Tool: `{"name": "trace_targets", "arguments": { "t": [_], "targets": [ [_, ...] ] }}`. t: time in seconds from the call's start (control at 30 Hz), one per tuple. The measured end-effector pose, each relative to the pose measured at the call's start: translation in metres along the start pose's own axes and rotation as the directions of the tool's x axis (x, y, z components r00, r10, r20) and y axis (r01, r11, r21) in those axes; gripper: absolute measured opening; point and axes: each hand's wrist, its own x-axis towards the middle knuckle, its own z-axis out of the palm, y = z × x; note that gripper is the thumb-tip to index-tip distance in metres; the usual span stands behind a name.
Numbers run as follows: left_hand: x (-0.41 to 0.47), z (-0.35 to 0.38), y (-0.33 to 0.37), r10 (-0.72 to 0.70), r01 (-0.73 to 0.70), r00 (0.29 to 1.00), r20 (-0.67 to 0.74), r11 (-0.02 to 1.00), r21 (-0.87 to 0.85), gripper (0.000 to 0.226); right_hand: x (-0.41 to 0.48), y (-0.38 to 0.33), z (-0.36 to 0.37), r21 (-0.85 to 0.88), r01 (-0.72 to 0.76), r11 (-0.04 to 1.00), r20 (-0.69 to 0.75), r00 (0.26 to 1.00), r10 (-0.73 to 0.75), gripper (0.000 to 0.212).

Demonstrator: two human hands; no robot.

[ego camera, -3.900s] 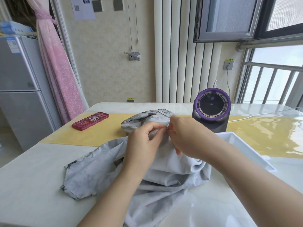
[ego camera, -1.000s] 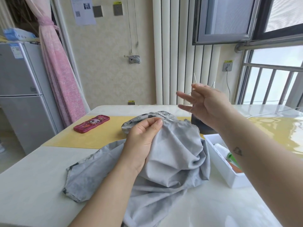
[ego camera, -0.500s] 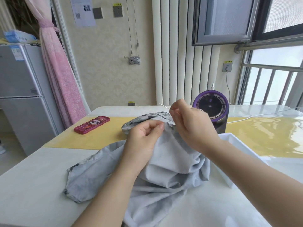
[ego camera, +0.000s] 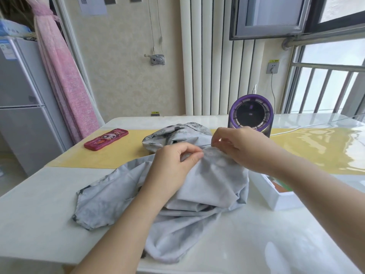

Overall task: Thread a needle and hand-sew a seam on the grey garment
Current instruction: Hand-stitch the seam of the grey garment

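The grey garment (ego camera: 207,186) lies bunched in the middle of the white table (ego camera: 39,214). My left hand (ego camera: 173,165) pinches a raised fold of its cloth between thumb and fingers. Just to the right, my right hand (ego camera: 239,147) pinches a thin needle (ego camera: 207,144) at the top of that same fold, fingertips nearly touching the left hand. The needle shows only as a short dark line pointing left, against the cloth. The thread is too fine to make out.
A white box (ego camera: 276,196) with coloured items stands right of the garment, partly behind my right forearm. A purple-rimmed round device (ego camera: 250,115) with a cable sits behind the hands. A red case (ego camera: 106,139) lies on the yellow mat (ego camera: 118,157) at the left.
My right hand, raised high and spread a second ago, has come down to the fold and now pinches at the cloth next to my left hand. The left hand has kept its hold.
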Motion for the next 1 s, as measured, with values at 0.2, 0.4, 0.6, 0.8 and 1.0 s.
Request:
{"name": "trace_targets", "arguments": {
  "t": [0.2, 0.4, 0.6, 0.8, 1.0],
  "targets": [
    [0.002, -0.003, -0.002, -0.046, 0.047, 0.999, 0.029, 0.998, -0.046, 0.02, 0.011, 0.007, 0.0, -0.017, 0.09, 0.996, -0.009, 0.996, -0.09, 0.011],
    [0.001, -0.006, -0.003, -0.103, 0.109, 0.993, 0.058, 0.988, -0.112, 0.017, 0.009, 0.005, 0.003, 0.022, 0.106, 0.994, -0.05, 0.993, -0.105, 0.012],
    [0.001, -0.006, -0.004, -0.116, 0.125, 0.991, 0.073, 0.982, -0.142, 0.018, 0.007, 0.005, 0.005, 0.078, 0.088, 0.993, -0.028, 0.996, -0.086, 0.012],
    [0.001, -0.008, -0.003, -0.121, 0.136, 0.988, 0.095, 0.976, -0.171, 0.019, 0.007, 0.005, 0.006, 0.11, 0.106, 0.988, -0.004, 0.994, -0.106, 0.017],
    [0.001, -0.009, -0.002, -0.134, 0.166, 0.981, 0.142, 0.956, -0.243, 0.018, 0.006, 0.006, 0.009, 0.168, 0.097, 0.981, -0.01, 0.995, -0.097, 0.018]
  ]
}}
